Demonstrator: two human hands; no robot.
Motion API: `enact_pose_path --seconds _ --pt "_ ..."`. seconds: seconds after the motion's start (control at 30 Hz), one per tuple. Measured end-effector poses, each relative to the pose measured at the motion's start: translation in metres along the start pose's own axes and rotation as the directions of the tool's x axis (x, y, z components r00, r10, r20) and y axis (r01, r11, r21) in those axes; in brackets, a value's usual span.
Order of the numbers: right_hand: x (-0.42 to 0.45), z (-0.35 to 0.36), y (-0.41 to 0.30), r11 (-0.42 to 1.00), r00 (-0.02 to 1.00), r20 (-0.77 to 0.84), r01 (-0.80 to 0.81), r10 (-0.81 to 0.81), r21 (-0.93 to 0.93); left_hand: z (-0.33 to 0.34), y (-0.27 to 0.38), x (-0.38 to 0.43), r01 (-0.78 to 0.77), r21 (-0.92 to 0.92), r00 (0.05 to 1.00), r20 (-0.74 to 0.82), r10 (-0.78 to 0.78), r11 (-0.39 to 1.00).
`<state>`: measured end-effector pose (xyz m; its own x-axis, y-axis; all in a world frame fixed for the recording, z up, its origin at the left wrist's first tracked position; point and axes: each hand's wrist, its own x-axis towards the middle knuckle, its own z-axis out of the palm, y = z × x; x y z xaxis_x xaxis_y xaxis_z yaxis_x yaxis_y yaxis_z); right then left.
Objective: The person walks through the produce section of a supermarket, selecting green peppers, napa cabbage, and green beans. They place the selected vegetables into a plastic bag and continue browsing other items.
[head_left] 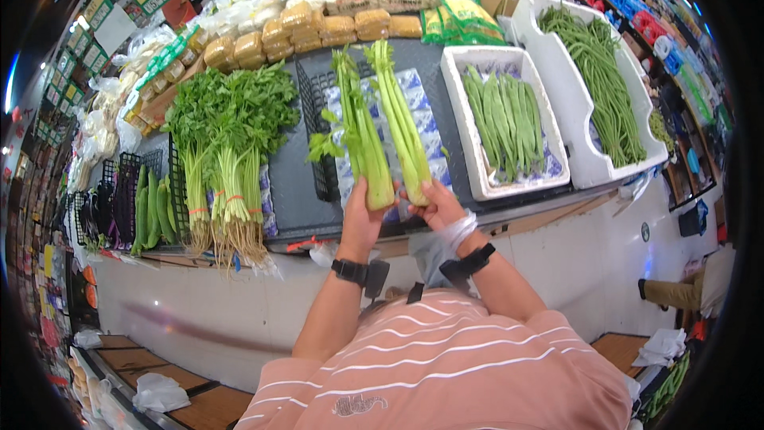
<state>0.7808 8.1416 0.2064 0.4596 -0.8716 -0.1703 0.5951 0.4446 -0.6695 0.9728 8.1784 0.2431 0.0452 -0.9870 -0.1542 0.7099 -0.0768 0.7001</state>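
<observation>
My left hand [362, 215] grips the base of a thick celery bunch [362, 149], whose stalks point away from me. In my right hand [439, 203] is the base of a second celery bunch [401, 119], slimmer and lying beside the first with a narrow gap between them. Both bunches are over a blue and white printed sheet [427, 110] on the dark display counter. A black plastic mesh divider [316, 131] stands just left of them. A clear plastic band circles my right wrist, and each wrist wears a black strap.
Leafy celery bundles with roots [233, 161] and cucumbers [158, 209] lie on the left. To the right stand white foam boxes of flat green beans [504, 125] and long beans [603, 83]. Packaged goods [334, 27] line the back. A person's leg [674, 292] shows at far right.
</observation>
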Motion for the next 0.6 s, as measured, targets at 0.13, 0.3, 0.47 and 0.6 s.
enact_pose_path --seconds 0.13,0.3,0.47,0.6 --pt "0.004 0.009 -0.006 0.999 0.998 0.059 -0.022 0.020 0.029 0.002 0.003 0.000 -0.005 0.023 0.999 -0.045 0.006 1.000" --pt "0.013 0.006 0.000 0.999 0.994 0.099 -0.046 0.049 -0.027 0.000 0.005 0.003 0.004 0.048 1.000 -0.026 -0.003 0.999" --pt "0.018 0.003 0.013 0.973 0.992 0.018 -0.122 0.128 -0.195 -0.025 -0.003 0.013 0.046 0.140 0.994 -0.108 -0.031 0.989" --pt "0.025 0.002 0.020 0.944 0.989 -0.037 -0.145 0.140 -0.297 -0.026 -0.002 0.014 0.062 0.224 0.987 -0.162 -0.025 0.973"
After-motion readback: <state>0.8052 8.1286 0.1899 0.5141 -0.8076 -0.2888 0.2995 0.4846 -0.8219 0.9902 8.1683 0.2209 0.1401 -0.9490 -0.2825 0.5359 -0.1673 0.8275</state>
